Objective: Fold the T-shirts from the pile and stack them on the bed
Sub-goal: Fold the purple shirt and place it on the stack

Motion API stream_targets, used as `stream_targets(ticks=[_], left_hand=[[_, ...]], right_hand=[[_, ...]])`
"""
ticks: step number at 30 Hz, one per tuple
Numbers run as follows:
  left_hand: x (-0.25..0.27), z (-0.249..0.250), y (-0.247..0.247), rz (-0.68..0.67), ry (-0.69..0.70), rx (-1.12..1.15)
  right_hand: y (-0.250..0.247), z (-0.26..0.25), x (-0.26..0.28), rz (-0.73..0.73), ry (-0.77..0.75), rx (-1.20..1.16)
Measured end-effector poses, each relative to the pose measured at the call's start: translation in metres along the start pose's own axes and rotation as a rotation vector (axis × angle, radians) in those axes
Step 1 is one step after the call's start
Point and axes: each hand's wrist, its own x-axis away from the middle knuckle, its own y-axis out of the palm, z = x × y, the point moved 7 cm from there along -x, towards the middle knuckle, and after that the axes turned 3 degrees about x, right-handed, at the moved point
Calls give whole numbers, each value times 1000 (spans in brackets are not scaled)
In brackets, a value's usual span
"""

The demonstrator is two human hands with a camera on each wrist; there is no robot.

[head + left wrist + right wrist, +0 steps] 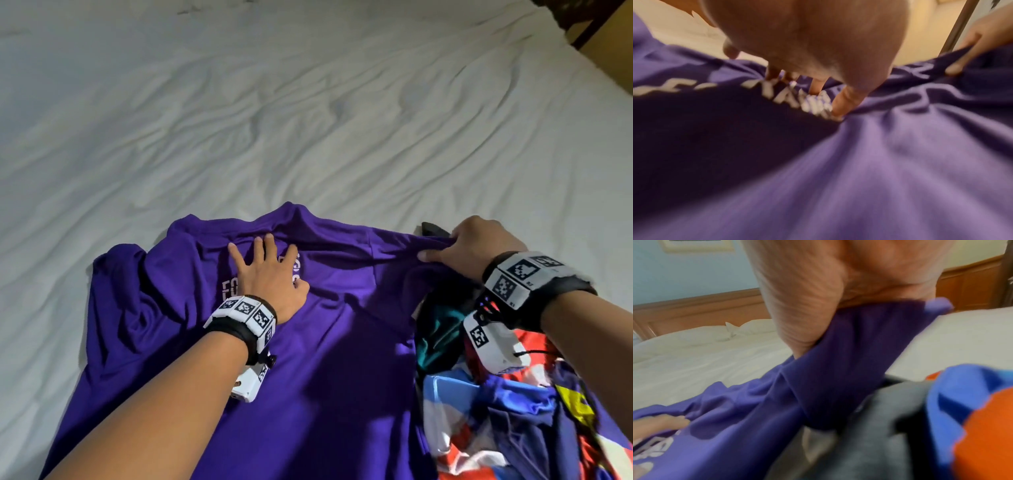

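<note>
A purple T-shirt (329,342) with white lettering lies spread on the white bed (308,120), collar away from me. My left hand (270,270) lies flat on its upper back over the lettering, fingers (840,104) spread and pressing the cloth (900,162). My right hand (469,245) grips the shirt's right sleeve (859,345) in a closed fist and holds it stretched out to the right, above the pile of T-shirts (513,404).
The pile at the lower right holds several crumpled shirts in blue, red, yellow, teal and dark grey (869,426). The wrinkled sheet stretches far beyond the shirt. A wooden headboard (694,308) and pillows (715,334) stand at the far end. Dark furniture (582,27) borders the bed's right corner.
</note>
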Motion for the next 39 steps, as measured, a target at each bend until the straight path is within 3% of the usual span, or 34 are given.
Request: stream_targets(ticks=[3,7,10,12,15,20,28,32,36,38,39], left_hand=[[-4,15,-31,54,-52,-10],[-25,44,-66,266,72,0],[-51,67,-63,181,193,49],[-65,80,-54,70,232,13],[-74,88,-58,111,246,-55],[-84,71,-74,259,111,181],[-80,74,-69,283,120,159],[-80,68,-72,319,71,156],[-62,75,-77,399,88,84],[-33,87,-72,441,150,76],[-16,96,-61,400,197,49]], right_hand=[[-17,23,-1,202,16,-65],[-13,41,-7,286,-2,-609],[1,48,-6,277,105,-1011],[7,46,-7,291,106,-1096],[11,45,-10,314,53,-950],[30,61,-8,84,142,-683],[10,51,-3,448,80,-899],[20,55,-5,380,88,-575],[29,64,-10,278,210,-346],[26,52,-3,345,197,-256],[22,37,4,425,143,-191]])
